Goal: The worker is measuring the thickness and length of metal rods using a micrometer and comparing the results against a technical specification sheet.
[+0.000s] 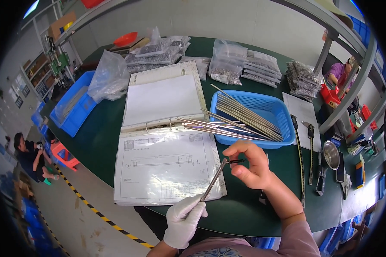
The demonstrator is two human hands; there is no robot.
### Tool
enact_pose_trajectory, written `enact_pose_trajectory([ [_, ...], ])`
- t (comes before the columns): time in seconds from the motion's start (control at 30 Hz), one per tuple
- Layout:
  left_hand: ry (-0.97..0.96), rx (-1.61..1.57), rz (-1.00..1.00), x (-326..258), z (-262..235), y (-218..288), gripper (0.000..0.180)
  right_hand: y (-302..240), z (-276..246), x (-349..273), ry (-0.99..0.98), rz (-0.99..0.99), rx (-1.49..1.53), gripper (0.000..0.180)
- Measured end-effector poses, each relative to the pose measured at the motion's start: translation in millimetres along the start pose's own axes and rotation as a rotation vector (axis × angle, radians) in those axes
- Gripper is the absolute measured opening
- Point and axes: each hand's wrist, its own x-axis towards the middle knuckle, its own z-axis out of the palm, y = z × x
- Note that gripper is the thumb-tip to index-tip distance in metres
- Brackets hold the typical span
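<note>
My left hand (184,222), in a white glove, grips the lower part of a thin metal rod (212,183) that slants up to the right. By the rod's upper end is my bare right hand (252,166), thumb and forefinger curled about a small dark pin-like piece (236,161). Its exact kind is too small to make out. Under the rod lies an open binder (123,124) with a technical drawing (158,180) on its lower page. Beyond my right hand, a blue plastic basket (289,128) holds a bundle of metal rods (244,112), some jutting over the binder.
Bags of small metal parts (227,64) line the table's back. Calipers (311,137), a tape measure (299,158) and a metal bowl (330,155) lie at right. A blue crate (75,115) stands at left. A person (30,156) sits beyond the left edge, another (341,73) far right.
</note>
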Motion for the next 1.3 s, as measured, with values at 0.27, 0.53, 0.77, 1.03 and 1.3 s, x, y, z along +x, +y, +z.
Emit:
enact_pose_trajectory([
  [0.27,0.032,0.009,0.034,1,1,0,0.021,2,1,0,-0.042,0.048,-0.018,0.013],
  [0.53,0.058,0.009,-0.036,-2,-1,0,0.022,5,8,0,-0.029,-0.003,-0.084,0.010],
  [0.77,0.084,-0.001,-0.082,-2,3,1,0.022,15,2,-3,-0.119,-0.039,-0.120,0.010],
  [1.03,0.078,0.013,-0.116,3,2,5,0.023,8,-2,-3,-0.181,0.053,-0.141,0.017],
  [1.3,0.099,-0.074,-0.196,3,-8,-7,0.023,7,-1,-1,-0.317,0.262,-0.078,0.018],
])
